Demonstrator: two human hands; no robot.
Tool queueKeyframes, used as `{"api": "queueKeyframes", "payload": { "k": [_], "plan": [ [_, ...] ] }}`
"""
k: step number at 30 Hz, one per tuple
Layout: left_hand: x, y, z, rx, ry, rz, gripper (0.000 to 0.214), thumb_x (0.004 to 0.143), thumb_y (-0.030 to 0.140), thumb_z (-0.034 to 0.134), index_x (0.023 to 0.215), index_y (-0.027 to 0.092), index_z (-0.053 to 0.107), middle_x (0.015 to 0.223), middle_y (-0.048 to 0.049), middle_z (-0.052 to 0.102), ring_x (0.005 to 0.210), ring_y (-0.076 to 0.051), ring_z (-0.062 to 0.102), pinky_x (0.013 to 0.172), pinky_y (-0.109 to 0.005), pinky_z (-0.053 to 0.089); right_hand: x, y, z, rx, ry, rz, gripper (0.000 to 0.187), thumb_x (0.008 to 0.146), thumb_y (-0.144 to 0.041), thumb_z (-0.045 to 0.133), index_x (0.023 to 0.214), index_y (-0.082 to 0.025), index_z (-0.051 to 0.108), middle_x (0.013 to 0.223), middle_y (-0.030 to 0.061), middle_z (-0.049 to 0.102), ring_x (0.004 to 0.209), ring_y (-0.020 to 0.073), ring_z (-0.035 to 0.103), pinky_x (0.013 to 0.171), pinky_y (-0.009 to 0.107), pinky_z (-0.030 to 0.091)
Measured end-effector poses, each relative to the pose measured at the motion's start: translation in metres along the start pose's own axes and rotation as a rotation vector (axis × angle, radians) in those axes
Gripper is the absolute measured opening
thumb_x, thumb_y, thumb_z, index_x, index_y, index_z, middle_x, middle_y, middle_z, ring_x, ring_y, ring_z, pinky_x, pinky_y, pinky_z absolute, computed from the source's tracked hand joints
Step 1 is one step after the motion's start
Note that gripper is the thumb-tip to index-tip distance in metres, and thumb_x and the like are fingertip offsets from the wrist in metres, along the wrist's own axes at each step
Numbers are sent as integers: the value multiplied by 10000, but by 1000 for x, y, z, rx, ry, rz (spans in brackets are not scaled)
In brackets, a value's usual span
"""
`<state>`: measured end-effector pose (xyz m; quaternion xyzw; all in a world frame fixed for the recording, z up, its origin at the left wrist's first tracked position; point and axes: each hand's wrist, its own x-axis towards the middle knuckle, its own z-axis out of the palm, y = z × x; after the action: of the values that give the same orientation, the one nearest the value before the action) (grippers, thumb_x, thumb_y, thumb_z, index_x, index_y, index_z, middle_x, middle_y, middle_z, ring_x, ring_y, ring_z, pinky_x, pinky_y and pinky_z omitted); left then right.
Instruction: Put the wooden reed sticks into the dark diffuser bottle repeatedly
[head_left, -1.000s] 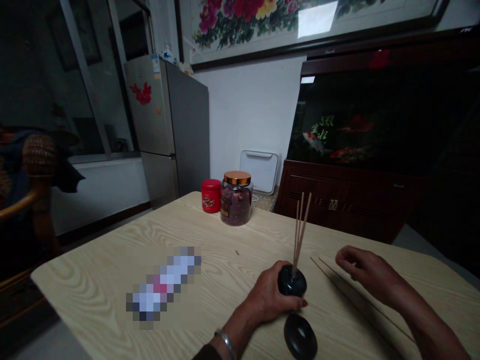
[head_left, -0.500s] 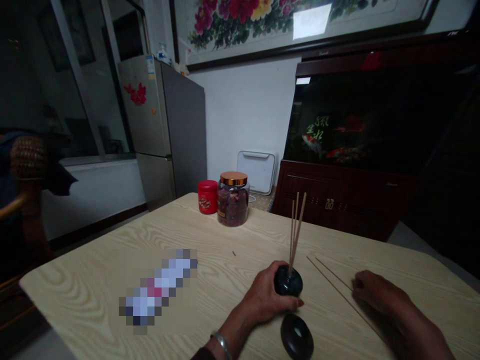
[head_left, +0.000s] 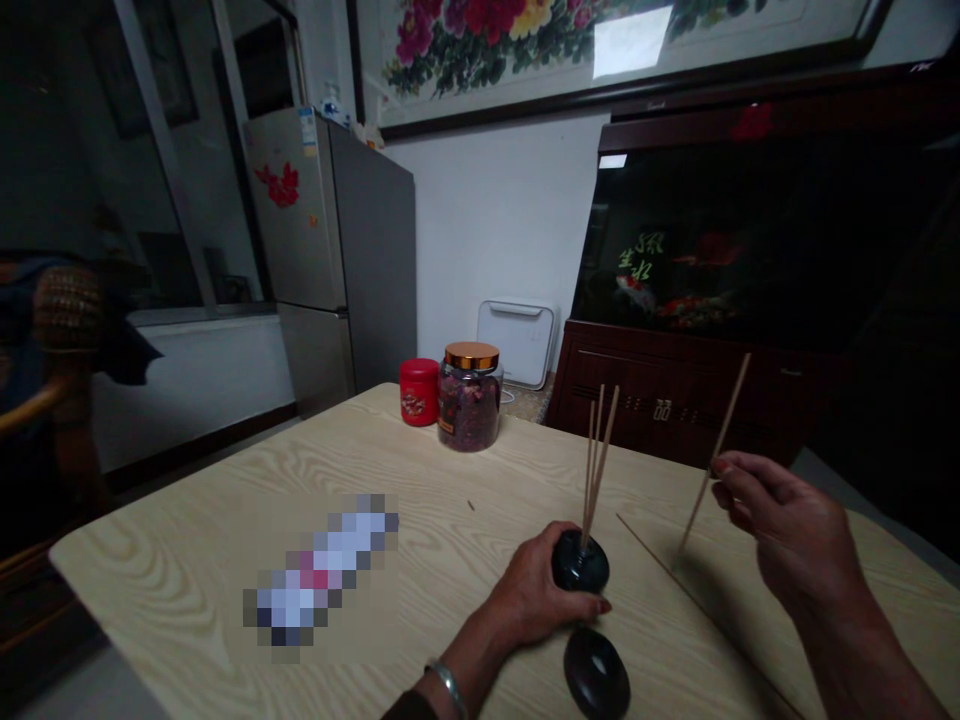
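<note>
My left hand is wrapped round the side of a small dark round incense holder on the table. Several thin incense sticks stand in its top, leaning slightly apart. Between the thumb and fingers of my right hand is a single incense stick, held tilted above the table, its lower end pointing toward the holder's side. Another stick lies flat on the wood, partly under my right arm. Just in front of the holder rests a dark, glossy rounded piece.
At the table's far edge stand a red canister and a clear jar with a copper-coloured lid. A pixelated long object lies at left. A short broken bit lies mid-table. An aquarium cabinet stands behind.
My right hand has picked one incense stick up off the table and raised it to a steep tilt. My left hand stays on the holder.
</note>
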<state>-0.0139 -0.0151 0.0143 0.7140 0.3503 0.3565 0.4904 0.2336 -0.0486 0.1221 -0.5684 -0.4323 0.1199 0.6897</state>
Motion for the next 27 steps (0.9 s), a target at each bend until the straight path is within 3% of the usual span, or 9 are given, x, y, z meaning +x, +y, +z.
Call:
{"api": "queueKeyframes", "payload": {
  "k": [3, 6, 13, 19, 27],
  "plan": [
    [0, 1, 0, 5, -1, -10, 694, 550, 337, 880, 1174, 194, 611, 978, -9, 667, 872, -188, 581, 736, -259, 443, -21, -14, 28, 310, 47, 179, 343, 618, -423, 846, 837, -194, 716, 692, -21, 621, 555, 88, 535, 472, 171, 418],
    [0, 2, 0, 1, -3, -11, 680, 550, 331, 880, 1159, 187, 613, 969, -7, 666, 861, -183, 576, 728, -254, 440, -36, -12, 47, 387, 21, 159, 342, 649, -410, 848, 870, -190, 708, 721, -19, 619, 592, 81, 536, 498, 155, 436],
    [1, -1, 1, -13, -1, -1, 701, 546, 328, 893, 1176, 211, 611, 995, 1, 670, 884, -187, 584, 744, -257, 441, -50, -2, 59, 240, -10, 95, 332, 721, -444, 800, 904, -188, 693, 708, -10, 623, 616, 107, 556, 535, 193, 461],
    [1, 0, 0, 11, 9, 8, 720, 542, 355, 895, 1183, 199, 607, 1015, -12, 671, 909, -199, 585, 768, -266, 444, -59, -2, 67, 70, -113, -16, 312, 765, -464, 736, 888, -185, 669, 704, 4, 624, 607, 139, 567, 549, 242, 473],
    [3, -6, 2, 25, 13, 49, 706, 554, 341, 889, 1186, 203, 608, 1017, -9, 672, 909, -204, 591, 772, -277, 450, -72, 16, 71, -37, -433, -151, 177, 832, -378, 664, 845, -207, 623, 691, -20, 580, 594, 137, 533, 540, 243, 453]
  ]
}}
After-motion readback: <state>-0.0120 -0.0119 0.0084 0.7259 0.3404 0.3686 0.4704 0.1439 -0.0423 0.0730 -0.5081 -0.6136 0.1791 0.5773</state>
